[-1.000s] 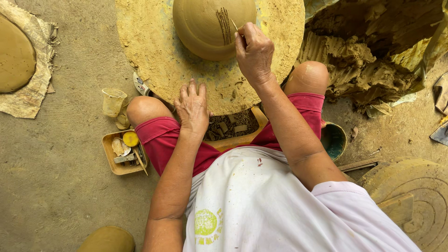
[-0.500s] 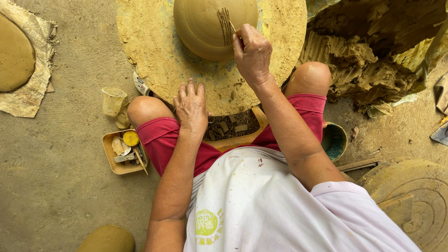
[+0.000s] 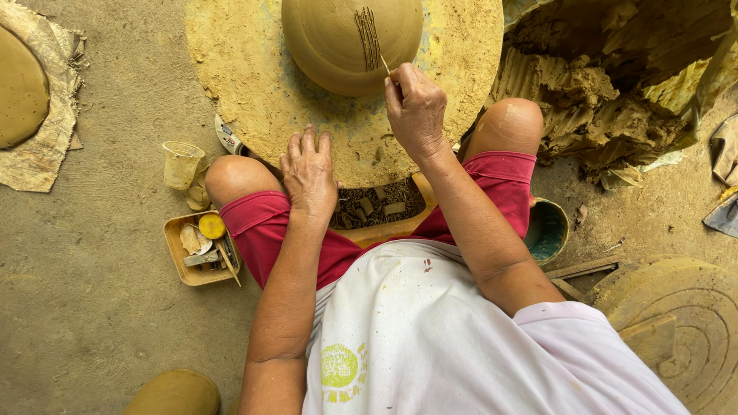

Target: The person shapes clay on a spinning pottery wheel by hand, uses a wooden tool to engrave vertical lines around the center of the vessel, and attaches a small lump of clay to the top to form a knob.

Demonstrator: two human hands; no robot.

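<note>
- One domed clay pot (image 3: 338, 38), tan, upside down at centre of one round wheel (image 3: 254, 84); band of scored vertical lines on dome.
- Right hand (image 3: 417, 111): grip narrow, pinched on one thin stick tool (image 3: 384, 64), tip against pot just below scored lines.
- Left hand (image 3: 309, 170): fingers spread flat, holding nothing, pressed on near rim of wheel.
- One small rectangular tray (image 3: 175, 250) on floor beside left knee: one yellow round lid, pale scraps, a few thin sticks.
- One clear plastic cup (image 3: 181, 164) just beyond tray; contents cannot be told.
- One yellow basin (image 3: 384, 229) between knees: dark crumbs, several small pale blocks.
- One teal bucket (image 3: 547, 229) at right thigh, mostly hidden; contents cannot be told.
- One heap of raw clay (image 3: 600, 100) right of wheel.
- One flat clay disc (image 3: 19, 84) on cloth, far left.
</note>
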